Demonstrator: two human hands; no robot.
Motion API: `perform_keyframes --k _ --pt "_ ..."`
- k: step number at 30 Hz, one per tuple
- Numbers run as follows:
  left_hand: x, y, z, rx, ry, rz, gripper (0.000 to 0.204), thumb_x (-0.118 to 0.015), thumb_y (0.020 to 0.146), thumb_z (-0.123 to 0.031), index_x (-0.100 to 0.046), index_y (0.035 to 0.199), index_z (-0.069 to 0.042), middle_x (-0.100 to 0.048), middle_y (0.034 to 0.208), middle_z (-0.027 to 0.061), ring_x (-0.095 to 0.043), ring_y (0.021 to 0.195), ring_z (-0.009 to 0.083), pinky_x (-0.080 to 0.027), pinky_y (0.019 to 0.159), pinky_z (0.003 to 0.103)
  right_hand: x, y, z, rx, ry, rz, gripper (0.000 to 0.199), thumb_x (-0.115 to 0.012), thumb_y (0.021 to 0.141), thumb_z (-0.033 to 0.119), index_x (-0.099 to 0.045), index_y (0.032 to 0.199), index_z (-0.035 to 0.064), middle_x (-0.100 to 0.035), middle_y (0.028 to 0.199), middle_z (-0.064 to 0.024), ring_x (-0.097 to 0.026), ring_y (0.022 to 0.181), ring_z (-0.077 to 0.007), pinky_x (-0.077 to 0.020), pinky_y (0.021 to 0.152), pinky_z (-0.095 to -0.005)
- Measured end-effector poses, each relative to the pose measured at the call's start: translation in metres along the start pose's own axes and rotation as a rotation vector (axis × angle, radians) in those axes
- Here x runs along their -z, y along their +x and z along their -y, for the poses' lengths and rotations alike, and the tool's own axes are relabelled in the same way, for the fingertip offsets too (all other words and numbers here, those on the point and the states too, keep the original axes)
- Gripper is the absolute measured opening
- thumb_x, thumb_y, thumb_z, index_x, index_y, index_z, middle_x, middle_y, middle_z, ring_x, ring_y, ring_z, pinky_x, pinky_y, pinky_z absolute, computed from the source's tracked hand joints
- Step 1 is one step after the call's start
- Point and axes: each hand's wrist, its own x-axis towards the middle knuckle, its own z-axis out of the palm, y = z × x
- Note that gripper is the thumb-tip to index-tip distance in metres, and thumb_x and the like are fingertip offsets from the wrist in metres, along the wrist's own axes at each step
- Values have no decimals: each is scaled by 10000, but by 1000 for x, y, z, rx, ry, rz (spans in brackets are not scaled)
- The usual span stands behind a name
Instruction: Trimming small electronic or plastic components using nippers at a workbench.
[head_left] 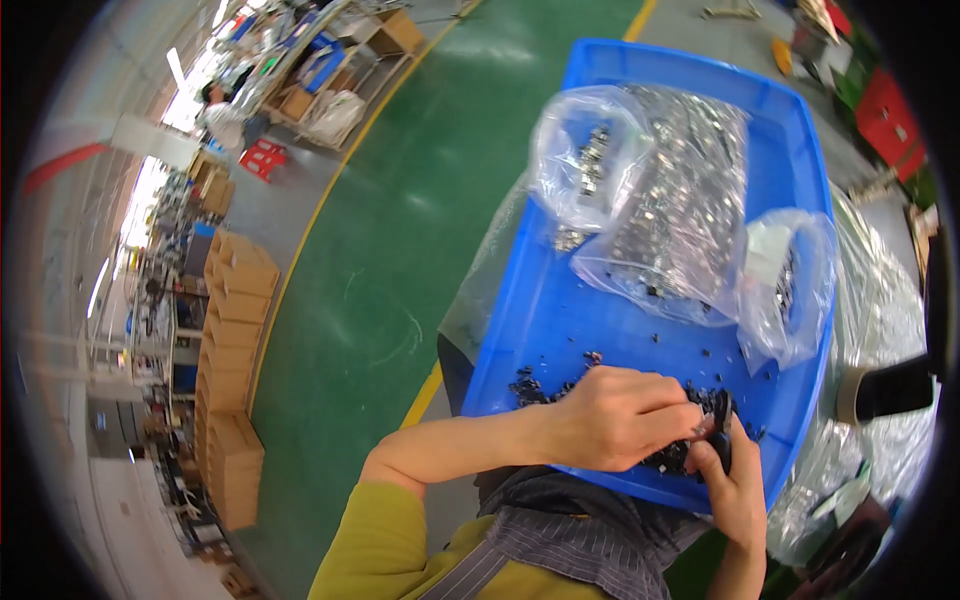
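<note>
Both of my hands work close together over the near end of a blue tray (524, 290). My right hand (738, 488) is closed around a dark, elongated black piece (722, 412), whose exact kind I cannot make out. From the left, my left hand (622, 418) reaches across with fingers bent into a pinch, its fingertips against the black piece. Something small and greyish shows at those fingertips, too small to name. Loose small black parts (530, 388) lie in the tray beside and beneath my hands.
Farther in the tray lie a large clear bag of small metal parts (680, 190), an opened clear bag (548, 150) and another clear bag (800, 330). A roll of tape (853, 395) stands to the right on plastic sheeting (835, 480). Cardboard boxes (232, 370) line the left.
</note>
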Motion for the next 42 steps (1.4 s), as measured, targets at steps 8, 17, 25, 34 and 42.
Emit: perform_keyframes --k 8,17,25,34,42 --pt "5 5 3 287 -319 -34 119 -646 840 -46 -539 891 -26 -585 796 99 -616 685 300 -480 556 363 -5 -3 14 242 -640 7 250 -644 791 50 -542 1009 -19 -558 872 -182 -542 816 -388 -420 706 -430" --pt "-6 4 6 241 -294 -77 197 -663 806 44 -540 940 -34 -623 892 94 -627 694 203 -466 536 288 -5 -7 -7 232 -696 -178 268 -688 739 48 -583 985 32 -560 848 -125 -540 810 -340 -423 721 -422" --pt "13 4 5 162 -25 -30 248 -762 711 66 -614 889 -20 -687 921 142 -684 748 224 -553 592 276 1 11 -13 384 -672 5 328 -702 772 124 -587 1068 45 -574 878 -109 -556 820 -309 -431 725 -397" --pt "-6 3 10 -19 49 -53 227 -711 699 26 -617 905 13 -666 911 167 -653 652 231 -526 520 300 9 7 -17 345 -636 16 370 -718 740 95 -589 1084 63 -558 851 -98 -539 805 -307 -433 722 -399" --pt "-4 1 8 -60 156 41 379 -774 680 60 -563 984 -18 -658 949 152 -682 700 245 -561 549 299 9 8 -19 353 -644 65 358 -700 789 147 -575 1106 34 -550 887 -104 -538 829 -288 -424 734 -391"
